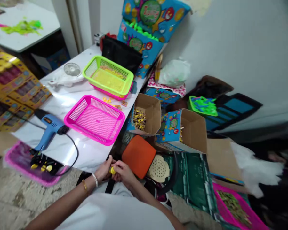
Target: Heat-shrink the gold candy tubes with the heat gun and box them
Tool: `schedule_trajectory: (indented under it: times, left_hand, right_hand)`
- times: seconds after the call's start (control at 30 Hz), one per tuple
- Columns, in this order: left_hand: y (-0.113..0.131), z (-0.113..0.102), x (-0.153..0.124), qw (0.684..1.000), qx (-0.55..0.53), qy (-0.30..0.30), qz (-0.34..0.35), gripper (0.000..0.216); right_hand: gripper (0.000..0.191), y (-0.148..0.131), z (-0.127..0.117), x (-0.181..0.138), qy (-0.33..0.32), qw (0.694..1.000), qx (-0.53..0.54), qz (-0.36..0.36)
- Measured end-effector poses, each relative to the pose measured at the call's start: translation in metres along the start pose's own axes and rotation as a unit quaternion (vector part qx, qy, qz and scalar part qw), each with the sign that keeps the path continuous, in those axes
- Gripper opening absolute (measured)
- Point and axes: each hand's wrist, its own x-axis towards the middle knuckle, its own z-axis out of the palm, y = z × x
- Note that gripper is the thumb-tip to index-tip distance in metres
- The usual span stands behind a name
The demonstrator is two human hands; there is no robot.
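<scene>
Yellow piece: and here it is, a small rounded yellow piece (113, 170), plastic by the look of it, held up between the two hands, over the lap and just off the near edge of the white marble-patterned table (91, 158)
Right hand: the bare right hand (123, 171) has its fingers together, clamped on the piece in a fingertip pinch
Left hand: the left hand (102, 172), a white beaded bracelet (95, 180) at its wrist, curls in close on the other side; whether its fingers grip the piece or merely back it, one cannot tell
Touch: a light, steady pinch looks right here, the left as the rest and the right fingertips doing the fine turning; too hard a squeeze could shoot something this small away
Drop risk: the lap lies beneath, a flat orange stool seat (139, 156) just beside; a little further over the table would make a safer catch
Pink basket: a bright pink rectangular slatted plastic basket (96, 121) sits on the table ahead of the hands, its raised rim worth clearing with the knuckles
Blue tool: a blue pistol-shaped tool with a black nozzle (49, 128) lies off to the left, its thin black cord (75, 145) looping toward the left forearm, best kept clear of the elbow
</scene>
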Motion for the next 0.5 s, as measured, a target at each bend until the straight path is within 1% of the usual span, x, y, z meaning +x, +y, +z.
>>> schedule_trajectory:
  times: [0.07,0.1,0.17,0.2,0.27,0.33,0.37,0.4,0.43,0.5]
  left_hand:
    - [0.007,0.006,0.014,0.998,0.045,0.033,0.013,0.1]
    - [0.012,0.009,0.022,0.995,0.076,0.054,0.023,0.098]
    - [0.024,0.014,0.036,0.982,0.159,0.084,0.051,0.089]
    - [0.029,0.017,0.043,0.972,0.205,0.089,0.068,0.082]
    - [0.036,0.024,0.056,0.953,0.277,0.085,0.089,0.069]
    - [0.038,0.034,0.066,0.942,0.316,0.074,0.081,0.059]
    - [0.037,0.039,0.07,0.939,0.329,0.072,0.068,0.056]
    - [0.036,0.046,0.072,0.935,0.343,0.073,0.054,0.052]
    - [0.035,0.052,0.072,0.929,0.36,0.074,0.038,0.047]
    - [0.035,0.063,0.064,0.904,0.423,0.067,0.021,0.037]
  right_hand:
    - [0.047,0.005,-0.021,0.004,0.006,0.998,0.038,0.042]
    - [0.044,0.002,-0.034,0.008,0.014,0.997,0.036,0.066]
    - [0.037,-0.016,-0.065,0.016,0.051,0.995,0.014,0.088]
    - [0.036,-0.033,-0.082,0.02,0.074,0.994,0.015,0.073]
    - [0.038,-0.073,-0.118,0.026,0.112,0.992,0.063,-0.009]
    - [0.043,-0.11,-0.155,0.028,0.135,0.978,0.116,-0.109]
    - [0.044,-0.123,-0.173,0.028,0.146,0.971,0.125,-0.142]
    - [0.044,-0.13,-0.191,0.027,0.16,0.967,0.126,-0.153]
    - [0.044,-0.131,-0.209,0.025,0.175,0.966,0.123,-0.143]
    - [0.043,-0.118,-0.245,0.021,0.204,0.966,0.134,-0.09]
